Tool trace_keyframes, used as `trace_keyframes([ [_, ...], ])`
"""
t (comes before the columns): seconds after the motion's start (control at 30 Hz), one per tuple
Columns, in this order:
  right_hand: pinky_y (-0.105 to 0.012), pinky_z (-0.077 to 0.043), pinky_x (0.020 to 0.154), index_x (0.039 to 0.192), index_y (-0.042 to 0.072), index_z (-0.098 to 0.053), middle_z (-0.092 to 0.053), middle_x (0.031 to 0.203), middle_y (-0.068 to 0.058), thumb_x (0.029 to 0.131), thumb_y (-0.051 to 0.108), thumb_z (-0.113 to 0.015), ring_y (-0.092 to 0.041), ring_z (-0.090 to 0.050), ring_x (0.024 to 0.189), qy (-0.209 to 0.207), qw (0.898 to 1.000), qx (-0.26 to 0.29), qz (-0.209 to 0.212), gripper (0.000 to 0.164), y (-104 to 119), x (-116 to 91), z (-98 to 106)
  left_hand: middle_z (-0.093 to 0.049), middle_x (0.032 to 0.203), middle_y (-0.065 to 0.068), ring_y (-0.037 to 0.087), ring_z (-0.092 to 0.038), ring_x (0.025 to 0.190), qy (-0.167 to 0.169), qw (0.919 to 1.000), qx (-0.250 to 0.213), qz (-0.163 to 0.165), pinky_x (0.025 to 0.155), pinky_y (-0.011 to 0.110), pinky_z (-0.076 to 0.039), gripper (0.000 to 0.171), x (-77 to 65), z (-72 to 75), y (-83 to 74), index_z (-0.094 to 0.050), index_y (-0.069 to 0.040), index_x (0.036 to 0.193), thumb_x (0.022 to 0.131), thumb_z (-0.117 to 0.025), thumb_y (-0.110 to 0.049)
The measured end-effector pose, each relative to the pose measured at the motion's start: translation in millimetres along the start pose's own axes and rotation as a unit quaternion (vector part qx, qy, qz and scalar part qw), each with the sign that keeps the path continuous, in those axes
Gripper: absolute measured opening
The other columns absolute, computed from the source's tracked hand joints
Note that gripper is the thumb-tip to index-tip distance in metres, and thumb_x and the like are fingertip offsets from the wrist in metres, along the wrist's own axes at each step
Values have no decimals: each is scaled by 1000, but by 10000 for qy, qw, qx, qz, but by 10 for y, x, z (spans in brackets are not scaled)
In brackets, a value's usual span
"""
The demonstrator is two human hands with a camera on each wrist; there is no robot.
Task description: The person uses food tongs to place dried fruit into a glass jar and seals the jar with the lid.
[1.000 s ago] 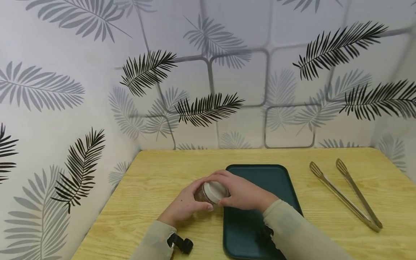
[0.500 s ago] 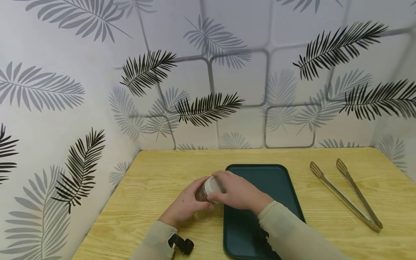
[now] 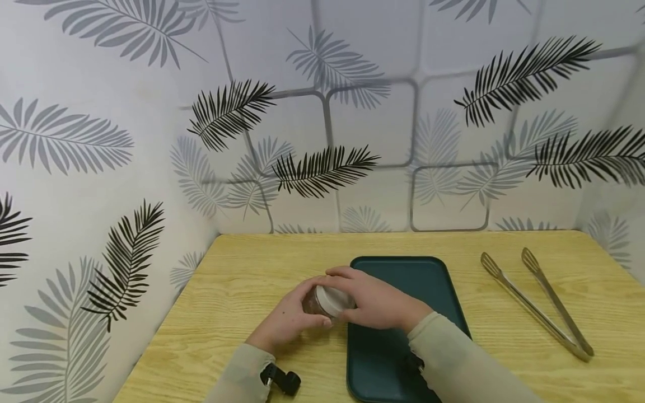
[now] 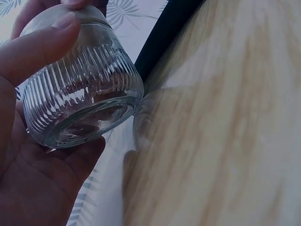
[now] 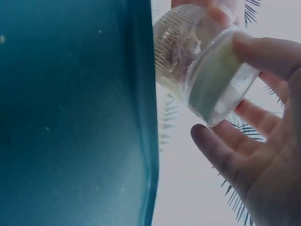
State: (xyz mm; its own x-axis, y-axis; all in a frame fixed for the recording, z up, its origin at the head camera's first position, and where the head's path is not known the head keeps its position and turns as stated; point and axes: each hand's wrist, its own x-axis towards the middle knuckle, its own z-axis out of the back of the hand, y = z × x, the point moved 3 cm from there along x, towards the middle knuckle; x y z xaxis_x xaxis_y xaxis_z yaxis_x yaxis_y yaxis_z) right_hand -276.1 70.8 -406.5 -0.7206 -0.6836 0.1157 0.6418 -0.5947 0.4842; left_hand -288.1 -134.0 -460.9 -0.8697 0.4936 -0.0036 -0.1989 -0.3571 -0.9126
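A ribbed glass jar (image 4: 82, 89) with a whitish lid (image 3: 332, 302) is tilted between both hands, its base angled up off the wooden table (image 4: 221, 117). My left hand (image 3: 288, 316) grips the glass body, thumb along one side and fingers round the other. On the lid is my right hand (image 3: 375, 299), with its thumb on the edge and fingers spread round the rim. Something reddish-brown shows through the glass. The right wrist view has the lid (image 5: 216, 80) facing the right palm. Part of the jar is hidden behind the fingers.
A dark green rectangular tray (image 3: 418, 274) lies under the right forearm, just right of the jar. Metal tongs (image 3: 526, 300) lie spread farther right. Patterned leaf wallpaper (image 3: 373, 129) covers the walls behind and to the left.
My right hand turned on the lid, its thumb swinging left across the lid's front half a second ago, and is now back round the right side. My left hand has kept its grip on the jar.
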Motion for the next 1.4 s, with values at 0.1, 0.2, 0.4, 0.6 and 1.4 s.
trace_keyframes([
  [0.1, -41, -51, 91, 155, 31, -42, -47, 148, -3, 96, 37, -71, -20, -53, 123, -208, 9994, -231, -142, 66, 12, 20, -24, -44, 150, -6, 21, -50, 126, -34, 10000, 14, -6, 106, 46, -38, 88, 0, 12, 10, -36, -31, 156, 83, -85, -33],
  [0.2, -37, -52, 81, 154, 28, -45, -54, 134, -2, 97, 48, -66, -15, -58, 105, -407, 9974, -424, -427, 64, 26, 40, -47, -44, 149, -5, 21, -51, 125, -58, 10000, 5, 16, 103, 45, -41, 91, 3, 19, 12, -33, -31, 158, 83, -84, -29],
  [0.4, -40, -52, 81, 157, 26, -39, -52, 140, -6, 94, 59, -64, -20, -59, 108, -344, 9959, -387, -746, 75, 54, 32, -48, -45, 148, -5, 21, -52, 123, -12, 10000, 23, -76, 102, 44, -43, 85, 8, 21, 6, -35, -33, 156, 85, -82, -29],
  [0.6, -44, -49, 94, 158, 36, -34, -30, 161, -5, 91, 22, -75, -29, -40, 139, -22, 9998, -200, 36, 80, 82, 4, 9, -52, 141, -4, 22, -57, 117, 173, 9993, -290, -187, 96, 42, -47, 81, -9, 11, 9, -38, -35, 153, 86, -83, -31],
  [1.4, -45, -48, 97, 157, 38, -36, -33, 159, -1, 91, 27, -78, -24, -43, 136, 255, 9995, 93, -168, 79, 52, -28, 85, -48, 143, -6, 21, -54, 120, 201, 9996, -181, -127, 102, 44, -42, 84, 4, -3, 26, -37, -36, 153, 84, -84, -37],
])
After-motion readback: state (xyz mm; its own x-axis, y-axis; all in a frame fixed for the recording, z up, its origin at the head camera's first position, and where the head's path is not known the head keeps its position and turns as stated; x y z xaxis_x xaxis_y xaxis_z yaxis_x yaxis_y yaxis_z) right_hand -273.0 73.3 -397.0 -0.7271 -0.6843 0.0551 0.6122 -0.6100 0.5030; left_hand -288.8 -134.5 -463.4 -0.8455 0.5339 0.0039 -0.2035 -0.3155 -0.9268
